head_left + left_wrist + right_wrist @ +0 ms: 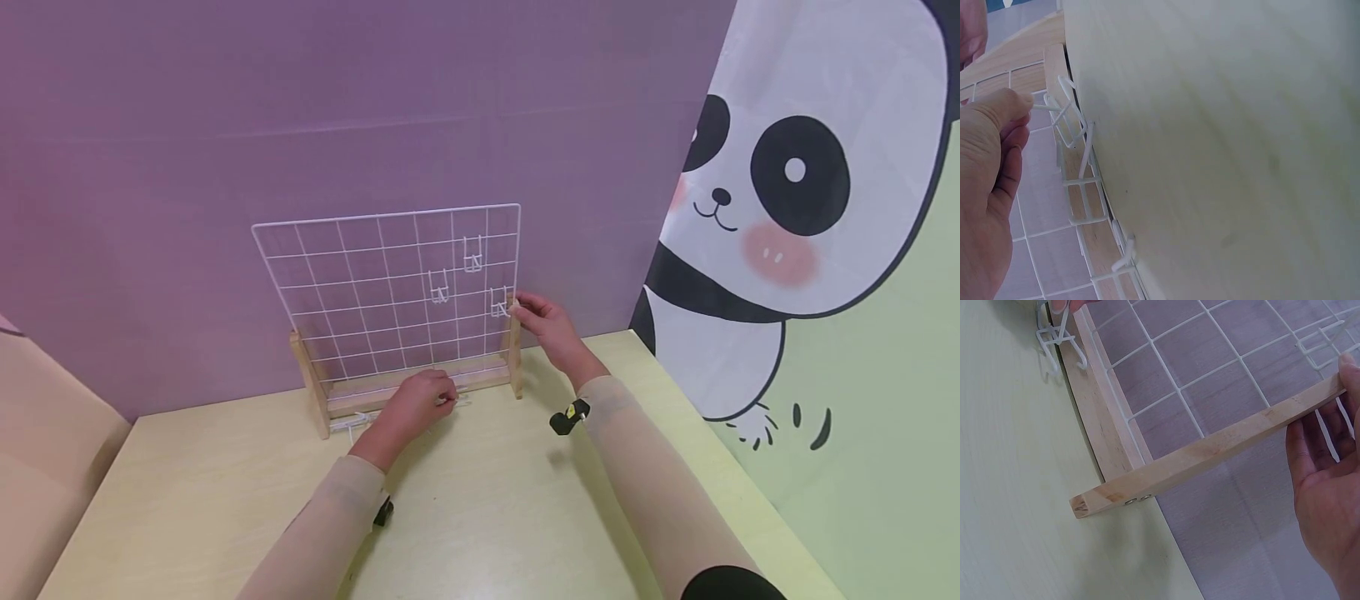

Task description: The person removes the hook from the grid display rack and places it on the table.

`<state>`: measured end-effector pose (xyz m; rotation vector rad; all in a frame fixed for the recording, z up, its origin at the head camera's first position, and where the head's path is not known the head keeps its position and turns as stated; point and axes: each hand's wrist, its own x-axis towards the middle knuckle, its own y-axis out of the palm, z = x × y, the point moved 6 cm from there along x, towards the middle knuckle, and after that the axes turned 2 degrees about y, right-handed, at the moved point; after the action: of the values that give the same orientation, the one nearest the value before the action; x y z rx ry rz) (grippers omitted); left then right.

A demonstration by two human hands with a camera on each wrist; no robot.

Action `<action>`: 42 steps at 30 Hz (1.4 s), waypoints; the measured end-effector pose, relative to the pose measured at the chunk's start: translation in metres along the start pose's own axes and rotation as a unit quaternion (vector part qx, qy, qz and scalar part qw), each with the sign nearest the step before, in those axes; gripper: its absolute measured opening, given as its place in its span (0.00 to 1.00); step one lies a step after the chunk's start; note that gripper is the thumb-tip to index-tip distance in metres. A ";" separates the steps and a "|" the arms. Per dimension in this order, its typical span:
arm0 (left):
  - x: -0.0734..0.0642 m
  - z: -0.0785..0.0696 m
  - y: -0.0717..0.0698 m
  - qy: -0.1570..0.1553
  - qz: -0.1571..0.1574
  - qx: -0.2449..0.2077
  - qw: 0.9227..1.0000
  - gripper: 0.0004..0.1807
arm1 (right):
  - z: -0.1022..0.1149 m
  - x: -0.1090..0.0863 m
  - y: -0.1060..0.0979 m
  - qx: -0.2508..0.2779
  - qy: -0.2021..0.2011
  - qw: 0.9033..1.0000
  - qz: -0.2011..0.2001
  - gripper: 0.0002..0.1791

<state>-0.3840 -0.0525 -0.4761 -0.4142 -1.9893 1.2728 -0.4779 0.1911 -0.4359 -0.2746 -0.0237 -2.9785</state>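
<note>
A white wire grid rack point(386, 292) stands upright in a wooden base point(420, 385). Three white wire hooks hang on its right half, one being a hook point(472, 260) near the top. My left hand point(420, 404) is low in front of the base and pinches a white wire hook point(1066, 119) by one end. Below it in the left wrist view lie more loose hooks point(1088, 200) along the base. My right hand point(1329, 456) grips the upper end of the right wooden post point(1210, 453), thumb in front and fingers behind, close to the lowest hung hook point(1322, 347).
The rack stands at the back of a pale wooden table point(487, 517), before a purple wall covering point(360, 108). A panda picture point(795, 250) covers the wall on the right. The left wooden post point(309, 383) rises at the rack's other end.
</note>
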 end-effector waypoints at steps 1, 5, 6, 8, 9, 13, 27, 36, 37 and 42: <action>0.000 0.000 0.000 -0.001 0.001 0.001 1.000 0.07 | 0.000 0.000 0.000 0.001 -0.001 1.000 0.000 0.24; 0.001 0.003 0.003 -0.014 0.014 -0.001 1.000 0.06 | 0.001 0.000 0.001 -0.002 -0.003 1.000 0.000 0.24; 0.001 0.004 0.004 -0.017 0.017 -0.003 1.000 0.06 | 0.001 0.000 0.001 -0.003 -0.003 1.000 0.001 0.24; 0.001 0.005 0.005 -0.025 0.023 -0.008 0.999 0.05 | 0.001 -0.001 0.001 -0.004 -0.003 1.000 0.001 0.24; 0.000 0.006 0.006 -0.029 0.026 -0.010 0.999 0.05 | 0.002 -0.001 0.001 -0.005 -0.003 1.000 0.002 0.24; 0.000 0.007 0.007 -0.037 0.032 -0.023 0.999 0.06 | 0.002 -0.002 0.001 -0.009 -0.003 1.000 0.003 0.23; -0.001 0.006 0.014 -0.045 0.080 -0.046 0.995 0.04 | 0.000 0.000 0.000 -0.001 -0.005 1.000 0.005 0.24; -0.002 0.005 0.017 -0.027 0.076 -0.040 0.996 0.04 | 0.001 -0.002 0.000 -0.014 0.000 1.000 0.004 0.23; -0.002 0.006 0.018 -0.026 0.075 -0.041 0.996 0.04 | 0.001 -0.002 0.000 -0.013 0.000 1.000 0.005 0.23; -0.001 0.007 0.018 -0.025 0.077 -0.036 0.996 0.04 | 0.002 -0.002 0.000 -0.012 0.000 1.000 0.005 0.23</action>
<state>-0.3905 -0.0497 -0.4938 -0.5849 -2.0841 1.3198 -0.4753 0.1914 -0.4344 -0.2773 0.0133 -2.9705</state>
